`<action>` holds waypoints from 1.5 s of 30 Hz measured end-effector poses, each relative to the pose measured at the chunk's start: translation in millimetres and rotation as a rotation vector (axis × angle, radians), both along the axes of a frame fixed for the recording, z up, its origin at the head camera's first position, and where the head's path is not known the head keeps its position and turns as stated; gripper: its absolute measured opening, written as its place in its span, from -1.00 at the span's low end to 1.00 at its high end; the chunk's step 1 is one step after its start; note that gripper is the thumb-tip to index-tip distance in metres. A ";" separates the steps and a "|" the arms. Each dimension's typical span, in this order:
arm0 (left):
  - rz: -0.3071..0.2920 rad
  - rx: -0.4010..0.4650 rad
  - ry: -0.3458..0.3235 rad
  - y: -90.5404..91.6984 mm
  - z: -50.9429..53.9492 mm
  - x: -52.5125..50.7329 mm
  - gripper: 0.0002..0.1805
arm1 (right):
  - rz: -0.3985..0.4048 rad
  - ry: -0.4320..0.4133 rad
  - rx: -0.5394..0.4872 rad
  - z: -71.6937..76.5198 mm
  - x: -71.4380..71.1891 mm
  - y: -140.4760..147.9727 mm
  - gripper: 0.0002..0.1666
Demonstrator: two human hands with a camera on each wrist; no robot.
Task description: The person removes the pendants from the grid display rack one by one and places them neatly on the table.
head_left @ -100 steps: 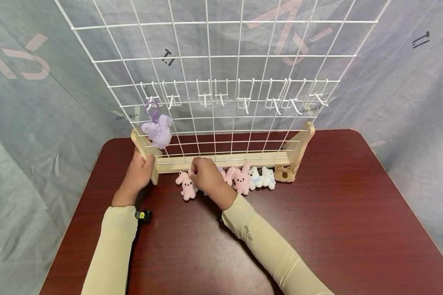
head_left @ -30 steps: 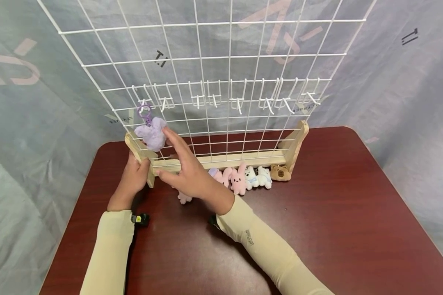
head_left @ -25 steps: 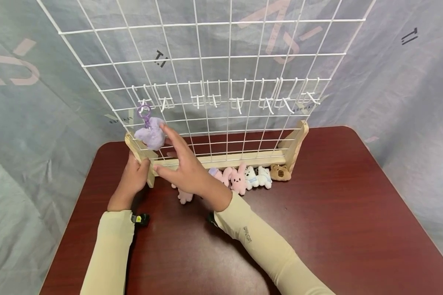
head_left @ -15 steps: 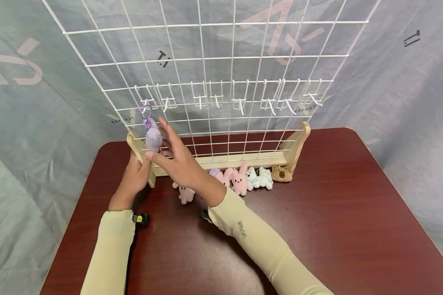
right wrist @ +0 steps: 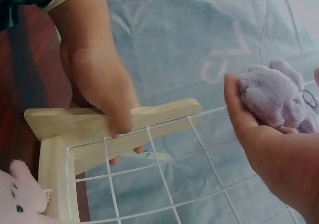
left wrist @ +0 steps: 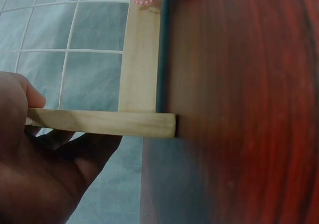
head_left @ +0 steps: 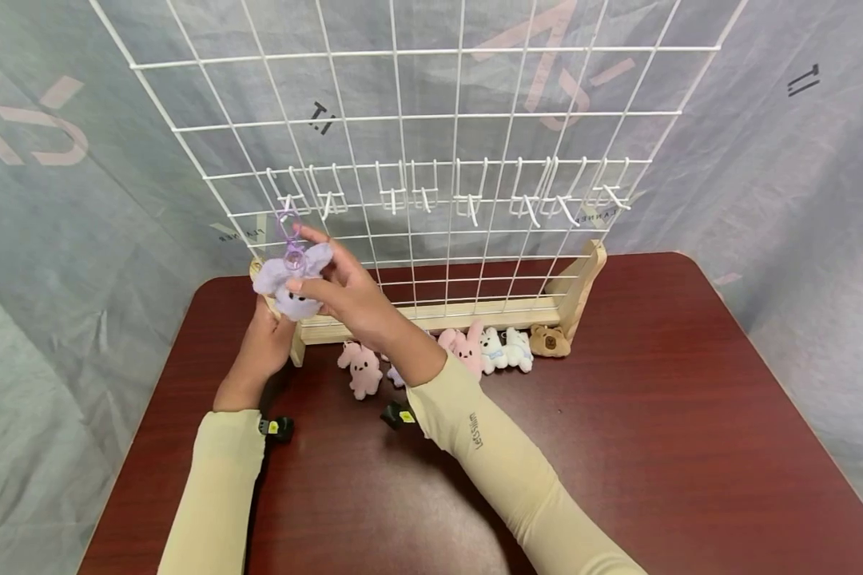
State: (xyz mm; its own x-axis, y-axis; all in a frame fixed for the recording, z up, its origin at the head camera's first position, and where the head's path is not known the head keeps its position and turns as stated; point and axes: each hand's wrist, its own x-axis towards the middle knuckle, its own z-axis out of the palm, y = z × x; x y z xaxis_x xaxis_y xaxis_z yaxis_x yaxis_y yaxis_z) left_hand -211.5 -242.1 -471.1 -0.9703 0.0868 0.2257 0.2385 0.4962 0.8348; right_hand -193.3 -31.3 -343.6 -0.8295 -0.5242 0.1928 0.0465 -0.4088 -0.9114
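My right hand (head_left: 363, 302) pinches a purple plush keychain (head_left: 295, 310) at the left of the wire grid, its thumb on the plush front. The plush faces the head camera, and its purple ring (head_left: 286, 225) is at the leftmost hook (head_left: 290, 203); whether the ring is around the hook, I cannot tell. In the right wrist view the plush (right wrist: 271, 97) rests against the fingers. My left hand (head_left: 268, 347) grips the wooden side foot of the stand, its thumb and fingers on either side of the wood (left wrist: 99, 122) in the left wrist view.
Several white hooks, such as one at the middle (head_left: 469, 206), hang in a row on the grid. Along the wooden base lie a pink bunny plush (head_left: 364, 375), more pink ones, white bear plushes (head_left: 518, 351) and a brown bear plush (head_left: 550, 341). The table (head_left: 618, 447) is dark red.
From the plush row, my right hand has risen to the hanging purple plush and taken hold of it. The plush has turned from its back to its face. My left hand keeps its grip.
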 end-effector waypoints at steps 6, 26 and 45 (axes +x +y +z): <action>-0.004 -0.016 -0.009 0.8 1.5 1.4 -0.40 | 0.057 -0.058 -0.086 6.4 2.4 4.4 -0.13; -0.066 0.059 0.092 1.4 -0.8 -6.0 -0.49 | 0.153 0.114 -0.153 20.0 22.5 17.6 -0.10; 0.018 0.043 -0.003 4.0 0.9 1.0 -0.30 | 0.053 0.070 -0.090 -3.6 30.7 22.6 -0.49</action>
